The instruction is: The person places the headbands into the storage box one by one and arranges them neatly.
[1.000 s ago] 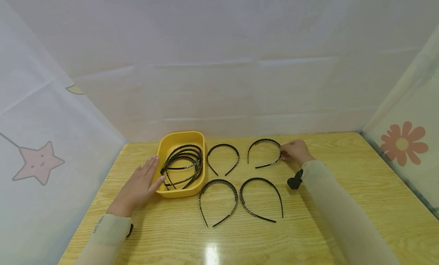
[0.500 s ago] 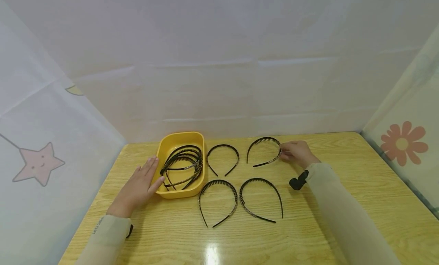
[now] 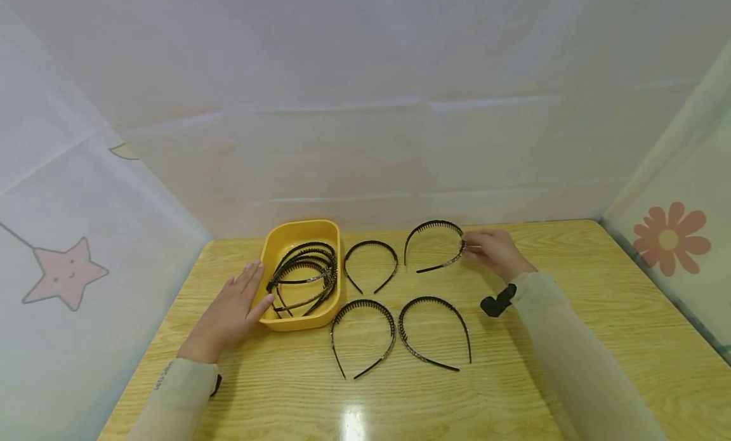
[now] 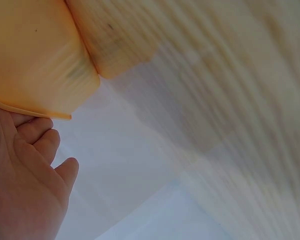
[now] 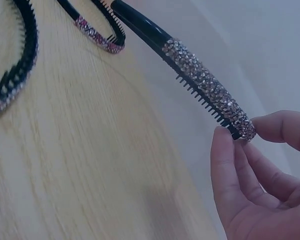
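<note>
My right hand (image 3: 495, 253) pinches a black headband (image 3: 435, 223) by its side, between thumb and fingers. In the right wrist view this toothed headband (image 5: 207, 80) carries a band of glittery stones and is held up off the table. My left hand (image 3: 231, 308) rests along the left rim of a yellow plastic bin (image 3: 302, 228), its fingers fairly straight. Several black headbands (image 3: 305, 261) lie overlapping inside the bin. Three more lie on the table: a thin headband (image 3: 371, 242), a toothed headband (image 3: 363, 302) and another toothed headband (image 3: 435, 299).
The wood-grain table (image 3: 411, 409) ends at the back against a pale cloth wall (image 3: 365, 143). Cloth walls also stand at both sides, with a pink star (image 3: 65, 273) on the left and an orange flower (image 3: 671, 238) on the right.
My right hand has raised its headband from the table and shifted it slightly left and toward the back. The left hand and the bin stay in place.
</note>
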Demonstrator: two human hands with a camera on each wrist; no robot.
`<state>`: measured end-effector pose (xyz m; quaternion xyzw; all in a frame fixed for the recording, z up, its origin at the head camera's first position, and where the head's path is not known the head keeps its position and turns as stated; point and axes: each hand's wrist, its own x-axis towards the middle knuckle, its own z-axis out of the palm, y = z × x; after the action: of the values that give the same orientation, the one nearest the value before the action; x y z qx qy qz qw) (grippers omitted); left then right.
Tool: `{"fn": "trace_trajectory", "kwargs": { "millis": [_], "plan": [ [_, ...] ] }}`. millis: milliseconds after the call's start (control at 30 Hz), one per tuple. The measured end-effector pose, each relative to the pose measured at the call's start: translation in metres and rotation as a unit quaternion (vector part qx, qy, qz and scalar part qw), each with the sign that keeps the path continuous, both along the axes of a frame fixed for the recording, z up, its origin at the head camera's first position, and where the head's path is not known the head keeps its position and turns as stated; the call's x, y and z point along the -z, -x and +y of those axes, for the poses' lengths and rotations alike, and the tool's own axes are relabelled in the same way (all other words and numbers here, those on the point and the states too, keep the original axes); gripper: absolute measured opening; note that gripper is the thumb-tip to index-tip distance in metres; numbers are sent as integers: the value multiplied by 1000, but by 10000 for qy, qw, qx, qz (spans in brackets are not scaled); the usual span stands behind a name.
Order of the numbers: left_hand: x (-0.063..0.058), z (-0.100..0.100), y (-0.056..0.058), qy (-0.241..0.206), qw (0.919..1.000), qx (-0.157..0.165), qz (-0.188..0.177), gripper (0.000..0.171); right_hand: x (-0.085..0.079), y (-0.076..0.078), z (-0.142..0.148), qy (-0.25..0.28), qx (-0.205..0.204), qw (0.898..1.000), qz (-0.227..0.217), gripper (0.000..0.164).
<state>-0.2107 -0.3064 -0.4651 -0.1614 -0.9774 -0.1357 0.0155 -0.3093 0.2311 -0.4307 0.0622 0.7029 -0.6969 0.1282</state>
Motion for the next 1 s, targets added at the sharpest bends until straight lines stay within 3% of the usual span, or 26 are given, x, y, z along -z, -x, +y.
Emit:
{"fn": "trace_trajectory", "kwargs": {
  "millis": [567, 800, 1000],
  "plan": [
    [-1, 1, -2, 69, 9999, 4, 80, 77, -13, -7, -40, 719, -73, 9972, 213, 45],
    [-1, 1, -2, 11, 10000, -4, 64, 77, -18, -12, -55, 983, -133, 9948, 233, 26],
    [-2, 1, -2, 31, 10000, -12, 53, 77, -22, -14, -67, 1235, -237, 9918, 216, 39]
  ]
}}
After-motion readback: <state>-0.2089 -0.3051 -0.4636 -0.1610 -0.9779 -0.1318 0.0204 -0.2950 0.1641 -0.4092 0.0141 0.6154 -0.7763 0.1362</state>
